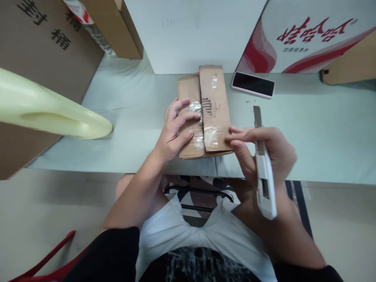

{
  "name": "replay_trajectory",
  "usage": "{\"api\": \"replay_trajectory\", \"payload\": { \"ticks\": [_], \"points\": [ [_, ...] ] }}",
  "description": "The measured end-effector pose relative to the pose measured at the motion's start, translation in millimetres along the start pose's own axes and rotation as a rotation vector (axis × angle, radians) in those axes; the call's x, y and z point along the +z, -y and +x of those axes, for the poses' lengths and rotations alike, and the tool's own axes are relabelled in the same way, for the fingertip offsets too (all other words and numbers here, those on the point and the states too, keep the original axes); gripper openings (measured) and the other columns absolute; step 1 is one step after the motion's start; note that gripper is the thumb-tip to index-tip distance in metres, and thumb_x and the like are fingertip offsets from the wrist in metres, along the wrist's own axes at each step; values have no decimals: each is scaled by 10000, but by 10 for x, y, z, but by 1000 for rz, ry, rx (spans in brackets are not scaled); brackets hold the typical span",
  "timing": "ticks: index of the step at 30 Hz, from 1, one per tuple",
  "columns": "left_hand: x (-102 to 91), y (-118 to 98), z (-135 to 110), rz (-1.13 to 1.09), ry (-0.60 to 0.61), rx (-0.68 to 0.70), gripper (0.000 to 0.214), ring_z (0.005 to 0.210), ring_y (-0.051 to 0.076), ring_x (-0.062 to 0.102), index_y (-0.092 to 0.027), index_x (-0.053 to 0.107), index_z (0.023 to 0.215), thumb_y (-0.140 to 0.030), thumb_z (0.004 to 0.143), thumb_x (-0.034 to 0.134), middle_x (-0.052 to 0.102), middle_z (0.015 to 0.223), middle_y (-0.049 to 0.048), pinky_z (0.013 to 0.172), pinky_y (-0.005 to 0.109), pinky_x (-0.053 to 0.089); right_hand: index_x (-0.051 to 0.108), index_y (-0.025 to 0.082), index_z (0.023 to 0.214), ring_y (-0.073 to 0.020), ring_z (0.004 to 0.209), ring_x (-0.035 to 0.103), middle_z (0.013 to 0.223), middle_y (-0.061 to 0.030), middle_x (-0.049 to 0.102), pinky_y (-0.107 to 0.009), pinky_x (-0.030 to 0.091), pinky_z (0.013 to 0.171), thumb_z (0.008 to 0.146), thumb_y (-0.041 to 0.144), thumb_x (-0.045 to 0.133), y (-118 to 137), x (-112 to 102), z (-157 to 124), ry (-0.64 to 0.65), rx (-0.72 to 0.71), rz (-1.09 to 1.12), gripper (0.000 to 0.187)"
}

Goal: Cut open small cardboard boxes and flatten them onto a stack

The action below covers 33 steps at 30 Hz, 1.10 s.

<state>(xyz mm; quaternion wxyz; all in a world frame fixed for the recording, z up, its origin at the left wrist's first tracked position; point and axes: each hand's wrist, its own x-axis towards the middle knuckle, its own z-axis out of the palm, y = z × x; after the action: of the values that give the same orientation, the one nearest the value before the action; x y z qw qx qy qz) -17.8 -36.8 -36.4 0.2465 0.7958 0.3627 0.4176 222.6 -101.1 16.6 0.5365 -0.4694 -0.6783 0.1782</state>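
A small brown cardboard box (216, 117) with strips of clear tape lies on the table near its front edge, its top flaps meeting along a slit seam. My left hand (178, 129) rests on the left flap with its fingers spread over the tape. In my right hand (273, 149) is a white box cutter (266, 184), held between thumb and fingers with its metal blade out and pointing away from me. The fingertips of that hand touch the box's right side near the front corner.
A phone (253, 84) lies right of the box, with small scraps near it. White cartons (194, 35) stand along the back. At left are a pale yellow rounded object (58, 105), a large brown carton (44, 70) and a plastic bottle (94, 31). The table (323, 137) has a pale green cover.
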Motion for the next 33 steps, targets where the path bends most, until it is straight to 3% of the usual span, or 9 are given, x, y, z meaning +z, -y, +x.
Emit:
{"api": "replay_trajectory", "payload": {
  "ticks": [5,8,10,16,19,22,25,28,33],
  "points": [
    [63,-27,-18,20,8,-14,410,1556,331,334,-342,691,1271,-587,1018,479,366,1640,42,1327,594,226,505,278,958,-335,1398,620,1245,-77,775,-561,570,1085,812,375,824,-110,14,40,176,56,38,364],
    [92,-48,-19,25,11,-28,416,1558,323,328,-337,700,1271,-578,1025,468,354,1649,37,1315,579,263,464,294,991,-336,1530,471,1411,-85,699,-590,475,1189,754,402,868,-171,23,40,319,49,56,481],
    [101,-64,-20,25,9,-29,426,1559,322,326,-340,682,1302,-577,1030,456,355,1648,42,1311,576,272,446,301,1011,-334,1550,441,1465,-87,665,-608,456,1199,768,385,864,-199,33,33,347,40,58,491],
    [117,-79,-37,70,-53,11,493,1582,335,284,-389,540,1472,-585,1031,441,365,1634,49,1350,599,103,431,298,1019,-325,1447,573,1364,-88,713,-595,521,1141,859,445,785,-223,58,20,188,32,42,416],
    [126,-43,-43,95,-58,39,476,1602,360,226,-390,560,1455,-570,1035,429,316,1667,33,1339,639,96,451,292,1010,-320,1336,667,1277,-84,743,-542,583,1063,869,469,776,-203,69,13,83,24,18,396],
    [133,-22,-36,127,-76,71,446,1613,376,187,-395,610,1408,-545,1039,409,287,1697,2,1331,661,87,482,275,980,-296,1093,775,1104,-79,768,-446,642,879,918,488,706,-168,90,9,-95,94,-63,315],
    [136,-48,-21,174,-89,174,419,1623,373,164,-420,620,1394,-494,1035,418,343,1691,-41,1328,669,55,519,269,991,-257,828,790,909,-47,758,-395,622,741,965,449,629,-158,115,17,-249,223,-120,213],
    [139,-114,-11,224,-89,235,404,1633,370,150,-421,630,1371,-475,1026,428,445,1651,-53,1314,685,52,523,272,1048,-262,864,800,957,-59,787,-417,624,770,966,385,623,-195,133,17,-246,276,-16,172],
    [121,-213,4,255,-24,145,414,1621,375,214,-330,721,1220,-498,1030,392,501,1621,-3,1323,645,95,536,275,1108,-283,1030,793,1134,-77,794,-453,646,839,891,377,740,-322,155,-36,-88,100,117,314]
  ]
}}
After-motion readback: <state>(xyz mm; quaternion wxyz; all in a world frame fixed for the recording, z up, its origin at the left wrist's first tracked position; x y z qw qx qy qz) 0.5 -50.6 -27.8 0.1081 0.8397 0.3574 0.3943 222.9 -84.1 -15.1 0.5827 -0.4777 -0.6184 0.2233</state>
